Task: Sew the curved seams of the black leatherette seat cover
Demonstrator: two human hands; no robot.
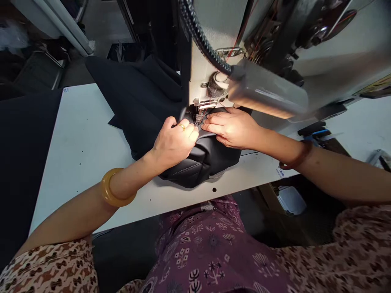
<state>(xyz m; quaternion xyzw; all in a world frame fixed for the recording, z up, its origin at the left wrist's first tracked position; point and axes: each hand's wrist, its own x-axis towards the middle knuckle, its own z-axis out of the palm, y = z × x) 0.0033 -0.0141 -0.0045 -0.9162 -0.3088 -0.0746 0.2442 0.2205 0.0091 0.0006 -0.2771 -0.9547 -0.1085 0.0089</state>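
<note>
Black leather-like material [210, 158] with a line of light stitching lies bunched under the presser foot [199, 117] of a sewing machine [210, 44]. My left hand [177, 140], wearing a ring, is closed round a fold of this material just left of the foot. To the right of the foot, my right hand [229, 126] rests on the material with its fingers stretched out toward the needle area. Its thumb is partly hidden. More of the black material [140, 97] spreads away to the back left.
A lamp [269, 89] on a braided cable juts out above my right hand. The white table [88, 150] extends on both sides. Dark cloth [24, 162] hangs at the left. Below the table's right front is an open box [271, 199]; small dark items [317, 132] lie at the right.
</note>
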